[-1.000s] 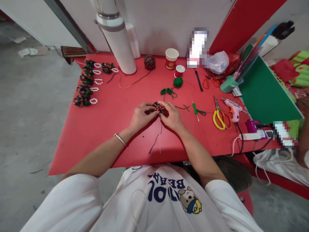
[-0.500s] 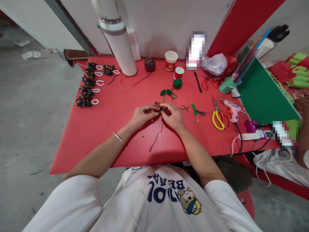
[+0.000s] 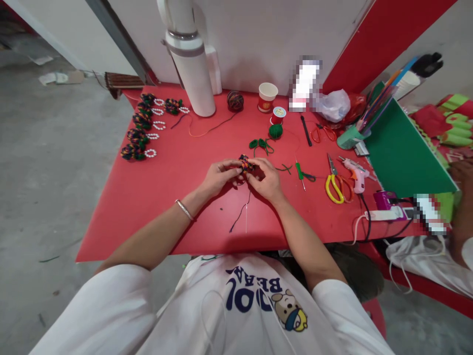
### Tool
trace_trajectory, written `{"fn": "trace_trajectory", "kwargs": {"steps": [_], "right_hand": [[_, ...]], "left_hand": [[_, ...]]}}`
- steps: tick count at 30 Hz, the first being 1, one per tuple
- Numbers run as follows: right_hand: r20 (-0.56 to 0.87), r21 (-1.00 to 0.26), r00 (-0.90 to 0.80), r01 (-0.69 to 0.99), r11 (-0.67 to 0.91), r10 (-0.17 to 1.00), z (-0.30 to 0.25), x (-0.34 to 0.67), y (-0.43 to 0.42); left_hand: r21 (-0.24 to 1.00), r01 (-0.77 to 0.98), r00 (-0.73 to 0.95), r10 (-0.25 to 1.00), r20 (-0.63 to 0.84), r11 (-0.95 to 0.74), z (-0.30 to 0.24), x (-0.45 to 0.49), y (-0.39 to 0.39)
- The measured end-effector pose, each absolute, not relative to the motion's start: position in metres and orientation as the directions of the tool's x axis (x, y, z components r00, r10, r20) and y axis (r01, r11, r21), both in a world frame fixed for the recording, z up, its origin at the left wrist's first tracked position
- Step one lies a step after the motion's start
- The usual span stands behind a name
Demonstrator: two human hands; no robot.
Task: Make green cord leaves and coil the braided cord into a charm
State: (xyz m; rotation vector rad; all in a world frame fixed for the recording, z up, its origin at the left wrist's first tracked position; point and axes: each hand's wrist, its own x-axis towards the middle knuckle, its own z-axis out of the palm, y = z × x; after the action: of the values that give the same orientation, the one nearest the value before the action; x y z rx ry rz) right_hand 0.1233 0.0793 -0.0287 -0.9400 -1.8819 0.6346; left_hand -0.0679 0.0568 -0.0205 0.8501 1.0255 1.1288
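Note:
Both hands meet over the middle of the red table (image 3: 155, 197). My left hand (image 3: 218, 178) and my right hand (image 3: 265, 178) pinch a small multicoloured yarn ornament (image 3: 244, 163) from either side, fingers curled round it. A dark thread (image 3: 240, 213) hangs from the ornament and trails across the table towards me. A silver bangle (image 3: 184, 210) sits on my left wrist.
Several finished yarn ornaments with bead loops (image 3: 138, 132) lie at the far left. A white pipe (image 3: 192, 74), yarn ball (image 3: 235, 100), paper cup (image 3: 267, 96), green yarn (image 3: 275, 130), yellow scissors (image 3: 334, 185), pink glue gun (image 3: 355, 172) and green board (image 3: 402, 153) stand further back and right.
The hands keep working the ornament in place, fingers shifting slightly. The view has drifted a little; nothing on the table has moved.

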Motion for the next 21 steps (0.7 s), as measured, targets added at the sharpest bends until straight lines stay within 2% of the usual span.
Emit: {"fn": "trace_trajectory", "kwargs": {"steps": [4, 9, 13, 15, 18, 21], "right_hand": [[0.375, -0.851, -0.221, 0.303, 0.428, 0.901, -0.030, 0.123, 0.080], [0.232, -0.952, -0.173, 0.162, 0.260, 0.957, -0.031, 0.122, 0.080], [0.191, -0.967, -0.202, 0.128, 0.219, 0.961, -0.031, 0.121, 0.080], [0.182, -0.970, -0.186, 0.125, 0.207, 0.965, -0.033, 0.121, 0.081], [0.179, -0.979, -0.166, 0.066, 0.192, 0.970, -0.036, 0.120, 0.084], [0.147, -0.989, -0.177, -0.020, 0.146, 0.973, -0.038, 0.120, 0.086]], "left_hand": [[0.962, -0.231, 0.085, 0.988, -0.131, 0.148, -0.026, -0.065, 0.056], [0.997, 0.017, 0.016, 0.997, 0.074, -0.074, -0.034, -0.060, 0.055], [0.919, 0.287, -0.027, 0.956, 0.292, -0.272, -0.035, -0.061, 0.058], [0.879, 0.362, -0.026, 0.939, 0.344, -0.312, -0.035, -0.062, 0.059], [0.910, 0.303, -0.061, 0.947, 0.316, -0.284, -0.034, -0.059, 0.057], [0.981, 0.072, -0.072, 0.980, 0.183, -0.178, -0.032, -0.057, 0.056]]}}
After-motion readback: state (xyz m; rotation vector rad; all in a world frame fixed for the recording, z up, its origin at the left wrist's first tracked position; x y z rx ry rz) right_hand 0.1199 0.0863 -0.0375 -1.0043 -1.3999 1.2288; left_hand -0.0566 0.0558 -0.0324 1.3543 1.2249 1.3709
